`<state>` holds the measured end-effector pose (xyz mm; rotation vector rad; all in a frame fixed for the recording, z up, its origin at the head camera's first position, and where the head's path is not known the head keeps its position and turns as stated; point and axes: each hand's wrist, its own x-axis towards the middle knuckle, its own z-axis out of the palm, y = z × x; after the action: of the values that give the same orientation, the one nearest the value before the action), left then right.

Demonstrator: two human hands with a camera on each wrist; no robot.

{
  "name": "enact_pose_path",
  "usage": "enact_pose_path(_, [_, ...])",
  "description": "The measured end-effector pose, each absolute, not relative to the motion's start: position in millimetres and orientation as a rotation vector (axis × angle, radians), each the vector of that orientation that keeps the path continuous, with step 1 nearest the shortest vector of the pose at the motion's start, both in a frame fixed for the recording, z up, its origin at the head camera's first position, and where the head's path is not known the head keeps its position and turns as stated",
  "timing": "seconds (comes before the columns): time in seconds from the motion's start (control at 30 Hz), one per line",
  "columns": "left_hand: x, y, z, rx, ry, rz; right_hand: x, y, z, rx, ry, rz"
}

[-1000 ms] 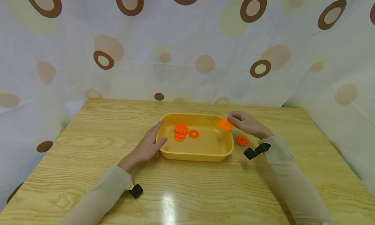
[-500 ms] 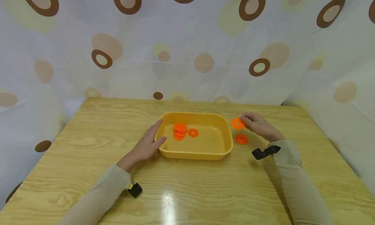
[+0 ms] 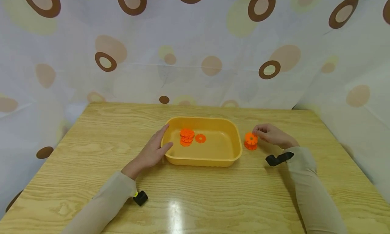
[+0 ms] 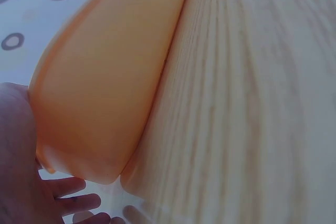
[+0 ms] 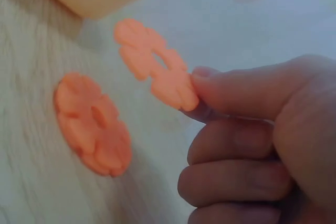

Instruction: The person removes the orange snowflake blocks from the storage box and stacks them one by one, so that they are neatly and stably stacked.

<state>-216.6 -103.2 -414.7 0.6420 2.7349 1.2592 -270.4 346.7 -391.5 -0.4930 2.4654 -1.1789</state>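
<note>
In the head view, my right hand [image 3: 271, 134] pinches an orange flower-shaped plastic disc [image 3: 251, 138] between thumb and forefinger. The right wrist view shows this held disc [image 5: 152, 61] tilted, above a stack of similar discs [image 5: 94, 124] lying on the table, with a gap between them. My left hand [image 3: 152, 151] rests against the left end of a yellow plastic tub [image 3: 201, 162], its thumb over the rim. Its fingers look straight and spread beside the tub wall [image 4: 105, 77] in the left wrist view. Inside the tub lie several orange discs [image 3: 187, 136] in a heap and one single disc [image 3: 200, 138].
The tub stands on a wood-grain table [image 3: 195, 200]. A white curtain [image 3: 189, 41] with brown and beige circles hangs behind and at both sides. Black wrist cameras [image 3: 278, 159] sit under the sleeves.
My right hand has carried the pinched disc from over the tub's right rim out to the right, then down over the discs on the table. My left hand stays at the tub.
</note>
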Motion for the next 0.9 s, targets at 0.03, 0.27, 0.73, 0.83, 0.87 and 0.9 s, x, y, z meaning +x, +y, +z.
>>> enact_pose_path(0.03, [-216.9,-103.4,-414.9,0.649,2.737,1.257,-271.2,347.2,-393.1,-0.489,2.460,-1.172])
enact_pose_path(0.27, [-217.4,-103.4,-414.1,0.663,2.738,1.255,-274.0,351.0,-400.8,-0.490,2.445,-1.160])
enact_pose_path(0.73, [-216.4,-102.6,-414.6,0.658,2.741,1.254,-271.3,352.0,-400.7,-0.458,2.490,-1.081])
enact_pose_path(0.83, [-216.7,-102.4,-414.7,0.649,2.740,1.260,-272.1,353.9,-401.0,-0.429,2.497,-1.064])
enact_pose_path(0.87, [-216.5,-102.2,-414.3,0.645,2.738,1.263,-272.6,354.5,-401.0,-0.417,2.497,-1.063])
enact_pose_path(0.9, [-216.5,-102.2,-414.2,0.642,2.737,1.267,-273.1,355.1,-401.2,-0.402,2.496,-1.062])
